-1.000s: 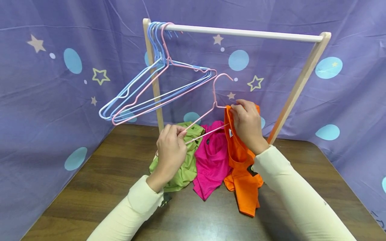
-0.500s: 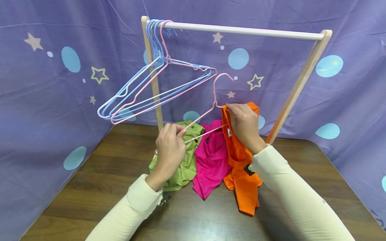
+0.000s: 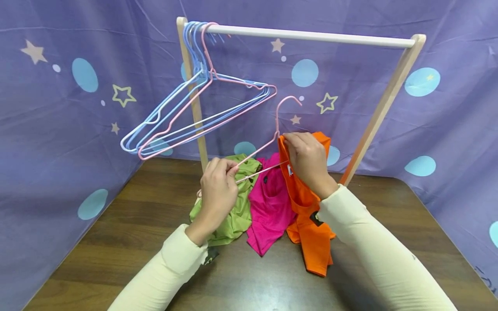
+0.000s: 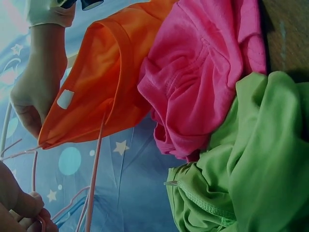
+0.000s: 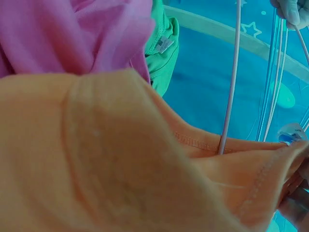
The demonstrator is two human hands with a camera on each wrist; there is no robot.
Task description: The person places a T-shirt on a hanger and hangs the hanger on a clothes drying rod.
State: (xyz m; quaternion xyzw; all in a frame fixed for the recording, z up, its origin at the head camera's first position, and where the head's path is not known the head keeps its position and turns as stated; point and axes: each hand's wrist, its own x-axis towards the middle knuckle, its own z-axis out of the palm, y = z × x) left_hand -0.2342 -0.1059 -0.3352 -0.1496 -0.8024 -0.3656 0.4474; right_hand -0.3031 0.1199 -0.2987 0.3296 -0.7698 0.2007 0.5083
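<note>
Work is done by both hands at a dark wood-grain table (image 3: 116, 229). Thin pink wire hanger (image 3: 277, 119) is gripped near one end by L hand (image 3: 218, 190), fingers curled and thumb pressed to the wire; hook is held uppermost, clear of the rack. Bright orange cloth garment (image 3: 317, 246) is pinched at the neckline edge by R hand (image 3: 309, 160), beside the hanger's neck — whether wire is also caught in that pinch cannot be told. Far end of hanger's lower bar is seen entering the neck opening, near a small white label (image 4: 65, 99). Garment's upper part is raised; lower part is draped down to the table.

Crumpled magenta cloth garment (image 3: 270, 207) is located L of the orange; crumpled lime-green cloth garment (image 3: 239, 216) lies farther L, partly hidden by L hand. Several blue wire hangers (image 3: 201, 71) and second pink wire hanger (image 3: 212, 73) are hung at L end of white rail (image 3: 311, 36), carried on pale wooden posts (image 3: 382, 110).
</note>
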